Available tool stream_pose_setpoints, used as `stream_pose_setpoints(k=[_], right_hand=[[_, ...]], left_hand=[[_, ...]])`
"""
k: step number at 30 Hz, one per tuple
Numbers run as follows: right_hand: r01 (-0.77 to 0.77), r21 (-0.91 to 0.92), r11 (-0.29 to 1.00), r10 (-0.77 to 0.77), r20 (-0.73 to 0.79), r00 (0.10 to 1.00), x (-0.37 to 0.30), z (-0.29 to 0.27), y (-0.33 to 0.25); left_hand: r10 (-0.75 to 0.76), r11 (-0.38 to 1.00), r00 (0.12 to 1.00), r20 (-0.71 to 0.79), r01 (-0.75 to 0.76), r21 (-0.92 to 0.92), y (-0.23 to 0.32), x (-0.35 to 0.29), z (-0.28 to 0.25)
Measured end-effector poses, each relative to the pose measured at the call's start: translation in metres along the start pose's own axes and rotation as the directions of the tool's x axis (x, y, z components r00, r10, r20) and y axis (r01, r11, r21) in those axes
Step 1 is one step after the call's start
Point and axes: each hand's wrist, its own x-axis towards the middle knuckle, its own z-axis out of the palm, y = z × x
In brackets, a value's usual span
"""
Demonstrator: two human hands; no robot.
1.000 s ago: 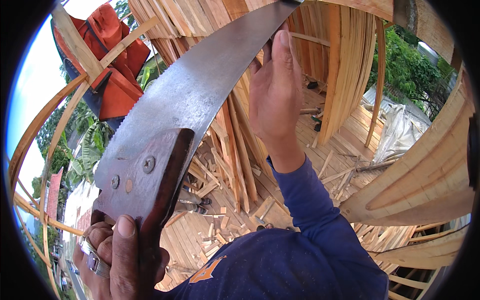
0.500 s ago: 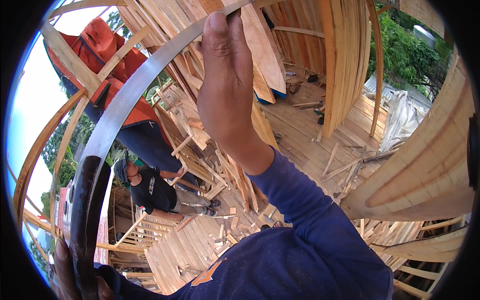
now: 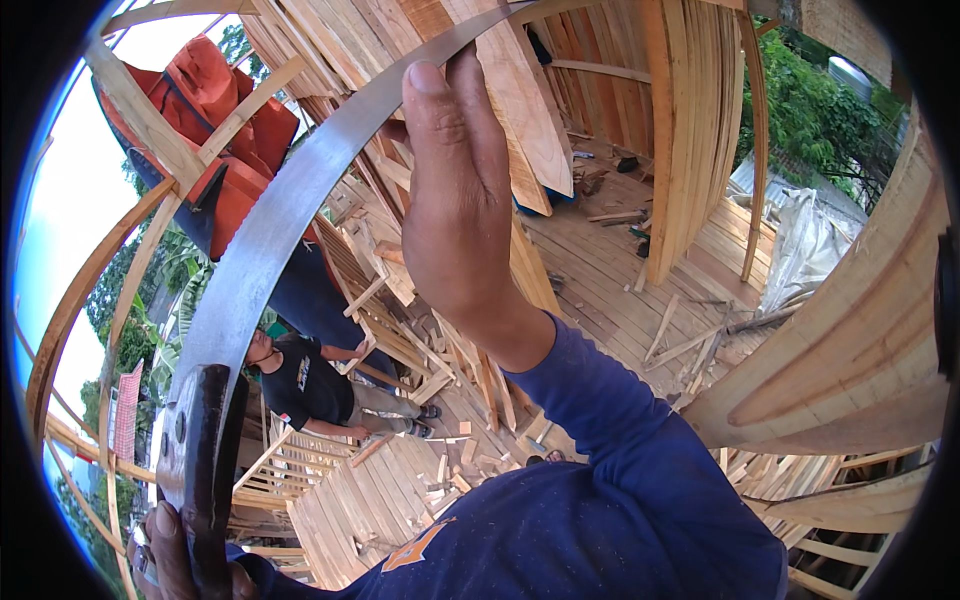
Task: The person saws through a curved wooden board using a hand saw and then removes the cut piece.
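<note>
A handsaw (image 3: 290,215) with a dark handle stretches across the upper left, its toothed edge facing up and left. Its blade appears curved in this view. At the lower left my left hand (image 3: 170,560) is closed around the handle (image 3: 207,480), partly cut off by the picture's dark rim. My right hand (image 3: 455,210) is raised at the upper middle, thumb against the near face of the blade and fingers behind it, pinching it toward the far end. The blade's tip runs up past a stack of boards, and I cannot tell whether it touches them.
Someone in a dark shirt (image 3: 310,380) stands below on the left. Orange and dark cloth (image 3: 225,150) hangs on a wooden frame (image 3: 150,120). Offcuts (image 3: 465,460) litter the plank floor (image 3: 600,265). A broad curved timber (image 3: 830,360) rises at the right, near a whitish sheet (image 3: 795,245).
The saw's handle and my left hand have shifted right and slightly down. My right hand has dropped a little, still gripping the blade. The saw now covers part of the other person's head.
</note>
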Motion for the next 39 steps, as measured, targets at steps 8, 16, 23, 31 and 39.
stream_pose_setpoints(k=[8,16,23,31,39], right_hand=[[0.153,-0.244,0.958,-0.143,0.055,0.988,-0.001,-0.015,0.030],[-0.044,0.268,0.963,0.050,-0.016,0.999,0.008,-0.009,0.023],[-0.178,0.292,0.940,0.201,-0.049,0.978,0.049,-0.036,0.050],[-0.178,0.187,0.966,0.185,-0.018,0.983,0.041,-0.043,0.053],[-0.122,0.210,0.970,0.111,0.062,0.992,0.008,-0.044,0.030]], left_hand=[[0.017,1.000,1.000,0.011,-0.018,0.014,0.048,0.038,0.021],[0.125,0.987,0.991,0.041,-0.120,-0.104,0.025,0.027,0.018],[0.032,0.955,0.999,-0.002,-0.032,-0.294,0.047,0.090,0.049],[0.019,0.971,0.993,0.114,0.009,-0.237,0.052,0.078,0.038],[0.018,0.925,0.999,-0.051,-0.036,-0.377,0.052,0.105,0.057]])
